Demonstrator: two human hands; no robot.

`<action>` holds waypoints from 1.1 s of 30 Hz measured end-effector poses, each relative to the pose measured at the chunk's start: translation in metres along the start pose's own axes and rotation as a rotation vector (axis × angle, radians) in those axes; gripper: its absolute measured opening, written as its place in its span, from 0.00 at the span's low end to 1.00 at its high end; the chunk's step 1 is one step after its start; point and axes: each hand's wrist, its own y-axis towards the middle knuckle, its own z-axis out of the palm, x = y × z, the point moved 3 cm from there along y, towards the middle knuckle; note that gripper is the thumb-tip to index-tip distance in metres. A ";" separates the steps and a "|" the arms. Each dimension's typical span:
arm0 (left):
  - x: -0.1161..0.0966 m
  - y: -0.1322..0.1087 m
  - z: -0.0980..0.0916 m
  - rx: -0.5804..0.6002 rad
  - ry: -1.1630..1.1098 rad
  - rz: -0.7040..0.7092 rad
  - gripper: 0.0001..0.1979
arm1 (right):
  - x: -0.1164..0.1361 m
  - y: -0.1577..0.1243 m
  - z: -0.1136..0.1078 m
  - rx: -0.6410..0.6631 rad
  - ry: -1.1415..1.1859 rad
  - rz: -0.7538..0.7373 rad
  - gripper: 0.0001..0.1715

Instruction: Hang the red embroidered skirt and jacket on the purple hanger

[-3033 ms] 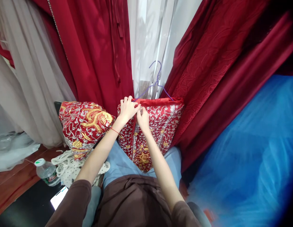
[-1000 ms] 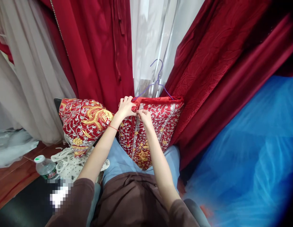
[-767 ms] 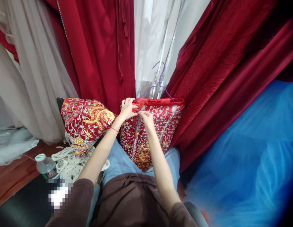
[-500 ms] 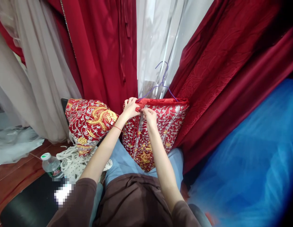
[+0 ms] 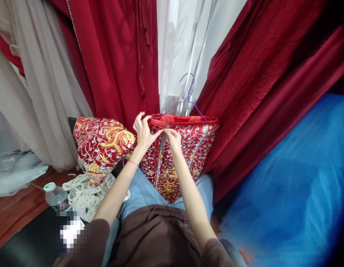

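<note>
A red embroidered garment (image 5: 166,168) rests against the person's lap (image 5: 141,193) at centre, a purple hanger (image 5: 188,98) already in its top edge. The left hand (image 5: 145,134) has spread fingers, its thumb at the garment's front; the right hand (image 5: 173,139) presses its fingertips together there. This handwork looks unfinished. Anything pinched is too small to distinguish; the right forearm (image 5: 185,181) hides some embroidery, and pixelation (image 5: 72,231) masks something near left.

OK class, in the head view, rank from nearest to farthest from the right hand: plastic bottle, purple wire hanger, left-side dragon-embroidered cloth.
1. Purple wire hanger: just beyond the right hand
2. Dragon-embroidered cloth: at left
3. Plastic bottle: lower left
</note>
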 end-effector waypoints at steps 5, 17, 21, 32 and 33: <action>0.000 -0.046 0.030 0.061 0.065 -0.203 0.22 | 0.000 0.002 -0.001 0.016 0.012 -0.009 0.11; -0.009 -0.015 0.049 0.278 0.078 -0.139 0.14 | 0.002 -0.005 0.006 0.026 0.019 0.110 0.12; -0.010 -0.010 0.047 0.335 0.133 -0.121 0.15 | 0.003 -0.006 0.007 0.013 0.021 0.137 0.10; -0.012 -0.014 0.056 0.417 0.131 -0.108 0.15 | -0.006 -0.007 0.004 0.024 0.036 0.115 0.23; -0.011 -0.015 0.056 0.420 0.125 -0.108 0.15 | -0.007 -0.007 0.003 0.025 0.037 0.120 0.23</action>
